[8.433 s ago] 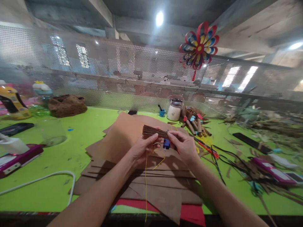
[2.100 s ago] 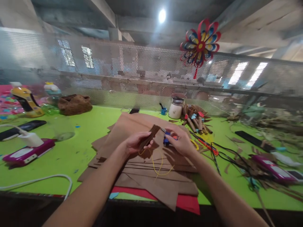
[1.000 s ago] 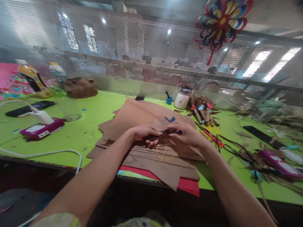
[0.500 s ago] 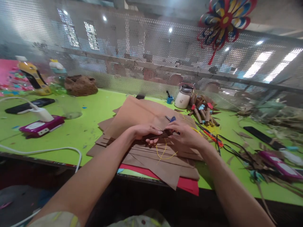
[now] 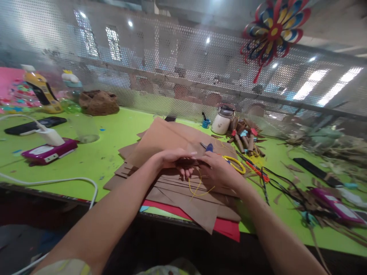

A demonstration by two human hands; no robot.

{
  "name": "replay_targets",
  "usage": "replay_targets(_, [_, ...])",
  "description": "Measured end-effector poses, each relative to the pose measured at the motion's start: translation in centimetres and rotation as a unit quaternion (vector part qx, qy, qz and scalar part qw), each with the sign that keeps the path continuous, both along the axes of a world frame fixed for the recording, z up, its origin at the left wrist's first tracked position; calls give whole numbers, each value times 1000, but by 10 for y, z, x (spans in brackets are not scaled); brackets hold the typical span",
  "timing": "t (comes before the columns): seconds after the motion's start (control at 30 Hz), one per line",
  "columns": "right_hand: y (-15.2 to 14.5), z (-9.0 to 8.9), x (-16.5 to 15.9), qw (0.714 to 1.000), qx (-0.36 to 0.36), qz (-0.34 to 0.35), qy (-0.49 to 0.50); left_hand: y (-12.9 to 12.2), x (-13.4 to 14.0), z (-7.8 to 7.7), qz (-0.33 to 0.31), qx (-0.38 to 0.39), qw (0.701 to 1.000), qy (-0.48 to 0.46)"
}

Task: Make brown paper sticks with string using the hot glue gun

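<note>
My left hand [image 5: 175, 157] is closed around a dark brown piece of folded paper [image 5: 187, 163], thumb on top and fingertips curled below. My right hand [image 5: 216, 167] pinches its right end, and its fingers hide part of it. Just beneath, a loop of thin yellow thread [image 5: 197, 194] lies over the stack of brown paper sheets [image 5: 160, 139]. Behind my right hand rests a tool with a metal tip, a blue part [image 5: 210, 147] and a yellow loop [image 5: 239, 168]; its middle is hidden.
Red paper [image 5: 228, 229] sticks out under the stack at the table's front edge. Rolled brown paper pieces [image 5: 243, 139], a white jar [image 5: 222, 120] and a glue gun with an orange part [image 5: 256, 170] lie to the right. A purple power strip [image 5: 51, 152] and clear cup [image 5: 87, 133] stand left.
The folded paper has tipped, so its pleated face shows less. My right hand has turned and shifted slightly lower, uncovering more of the yellow loop.
</note>
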State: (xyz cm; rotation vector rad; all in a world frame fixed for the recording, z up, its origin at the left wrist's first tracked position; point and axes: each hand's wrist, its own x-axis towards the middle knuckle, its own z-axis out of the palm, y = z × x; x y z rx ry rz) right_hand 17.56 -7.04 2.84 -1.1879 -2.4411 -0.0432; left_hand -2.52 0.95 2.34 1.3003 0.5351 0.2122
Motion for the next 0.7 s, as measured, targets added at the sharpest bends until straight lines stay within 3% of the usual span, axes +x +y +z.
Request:
replay_targets(0.1, [7, -2, 8, 994, 0, -42, 96, 6, 0, 3, 174, -34, 980, -89])
replay_targets(0.23, [18, -8, 12, 954, -50, -92, 281, 11, 4, 1, 378, -70, 902, -195])
replay_targets(0.3, [22, -11, 9, 919, -92, -102, 369, 9, 7, 0, 458, -10, 870, -180])
replay_targets(0.37, [22, -12, 4, 887, -118, -110, 433, 4, 11, -1, 514, 108, 839, -141])
replay_targets(0.4, [21, -12, 0, 875, -126, -116, 452, 0, 14, -1, 519, 165, 830, -122])
replay_targets(0.47, [19, -13, -8, 865, -129, -131, 467, -7, 20, -2, 472, 229, 845, -100])
replay_targets(0.6, [14, -19, -22, 887, -69, -167, 424, -17, 38, -10, 309, 225, 920, -85])
replay_targets(0.7, [11, -26, -29, 911, -17, -169, 375, -17, 45, -17, 287, 226, 928, -73])
